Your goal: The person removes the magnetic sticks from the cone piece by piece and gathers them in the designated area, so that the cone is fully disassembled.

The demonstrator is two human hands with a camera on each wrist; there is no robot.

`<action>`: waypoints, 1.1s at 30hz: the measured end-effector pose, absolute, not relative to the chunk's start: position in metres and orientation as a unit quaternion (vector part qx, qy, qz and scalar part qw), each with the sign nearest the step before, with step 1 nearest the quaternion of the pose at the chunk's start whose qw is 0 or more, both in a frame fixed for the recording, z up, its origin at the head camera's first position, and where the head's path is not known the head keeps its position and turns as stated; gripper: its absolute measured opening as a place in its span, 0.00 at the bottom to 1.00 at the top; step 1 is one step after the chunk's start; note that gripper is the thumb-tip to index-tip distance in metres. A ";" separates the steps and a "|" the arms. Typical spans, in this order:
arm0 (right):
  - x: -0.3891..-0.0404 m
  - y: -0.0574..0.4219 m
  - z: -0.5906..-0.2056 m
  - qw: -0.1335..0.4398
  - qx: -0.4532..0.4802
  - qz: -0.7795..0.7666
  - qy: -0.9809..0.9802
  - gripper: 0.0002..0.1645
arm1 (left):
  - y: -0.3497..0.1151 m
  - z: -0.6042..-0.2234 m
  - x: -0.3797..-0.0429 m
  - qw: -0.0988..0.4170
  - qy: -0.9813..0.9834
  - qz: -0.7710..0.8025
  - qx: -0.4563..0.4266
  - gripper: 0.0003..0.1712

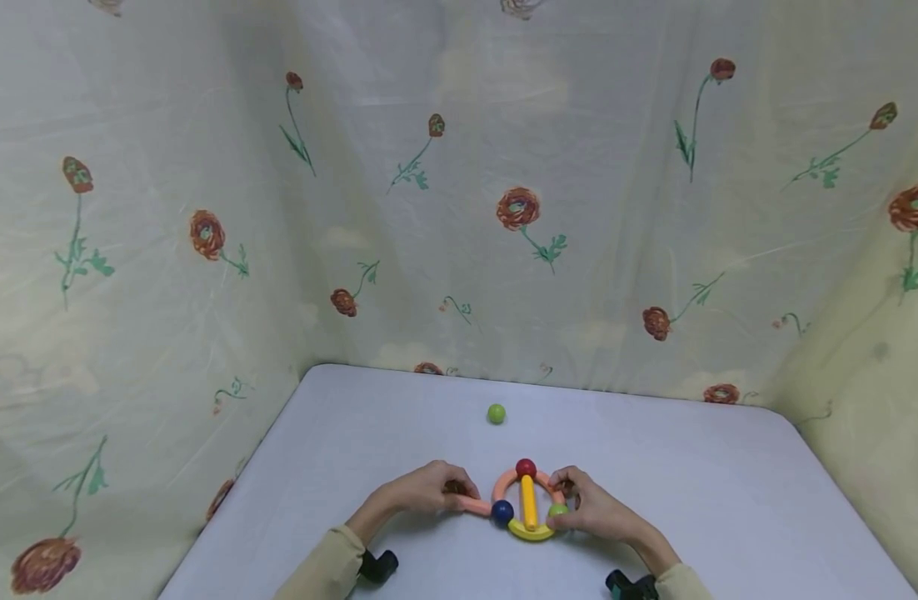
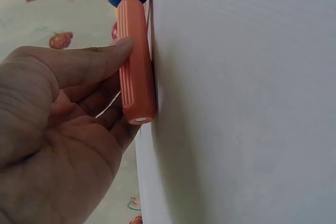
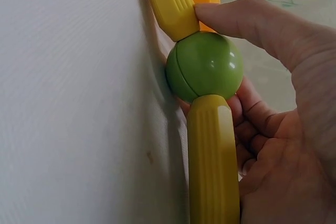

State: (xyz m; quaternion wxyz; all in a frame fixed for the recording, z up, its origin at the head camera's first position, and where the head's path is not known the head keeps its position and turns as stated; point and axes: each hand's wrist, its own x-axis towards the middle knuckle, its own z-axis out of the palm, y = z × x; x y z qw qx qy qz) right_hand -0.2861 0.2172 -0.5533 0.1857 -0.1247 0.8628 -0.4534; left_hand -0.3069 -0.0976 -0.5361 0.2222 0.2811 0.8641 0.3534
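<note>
A ring of magnetic sticks and balls lies on the table, with a red ball (image 1: 526, 467), a blue ball (image 1: 502, 512) and a green ball (image 3: 205, 66) joining curved sticks. Down its middle runs a yellow rod (image 1: 529, 502). My left hand (image 1: 433, 487) pinches a straight orange stick (image 2: 137, 61) between thumb and fingers; its far end meets the blue ball. My right hand (image 1: 596, 508) holds the ring around the green ball, thumb on the yellow curved stick (image 3: 173, 4), fingers behind the ball. Another yellow stick (image 3: 212, 161) extends from the green ball, mostly hidden in the head view.
A loose green ball (image 1: 496, 413) sits farther back on the white table (image 1: 676, 467). Flower-printed curtains (image 1: 459, 250) hang around the table's back and sides. A black wrist camera (image 1: 378, 567) is strapped at my left sleeve, another (image 1: 630, 585) at my right.
</note>
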 end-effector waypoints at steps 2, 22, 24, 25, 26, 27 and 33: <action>-0.286 0.217 -0.554 0.187 -0.120 -0.455 0.863 0.37 | -0.098 -0.536 -0.308 0.225 0.862 0.352 0.288 0.11; -0.285 0.213 -0.550 0.189 -0.117 -0.463 0.858 0.37 | -0.098 -0.546 -0.350 0.110 0.883 0.433 0.143 0.10; -0.285 0.213 -0.550 0.188 -0.116 -0.465 0.857 0.37 | -0.094 -0.547 -0.356 0.104 0.884 0.440 0.122 0.10; -0.285 0.213 -0.550 0.188 -0.114 -0.465 0.858 0.37 | -0.093 -0.547 -0.359 0.101 0.883 0.443 0.117 0.10; -0.285 0.213 -0.551 0.187 -0.113 -0.465 0.858 0.37 | -0.091 -0.547 -0.361 0.096 0.884 0.443 0.113 0.10; -0.285 0.213 -0.551 0.186 -0.113 -0.465 0.858 0.37 | -0.090 -0.548 -0.363 0.094 0.885 0.442 0.111 0.11; -0.285 0.213 -0.551 0.183 -0.112 -0.467 0.858 0.36 | -0.086 -0.551 -0.370 0.087 0.897 0.422 0.101 0.10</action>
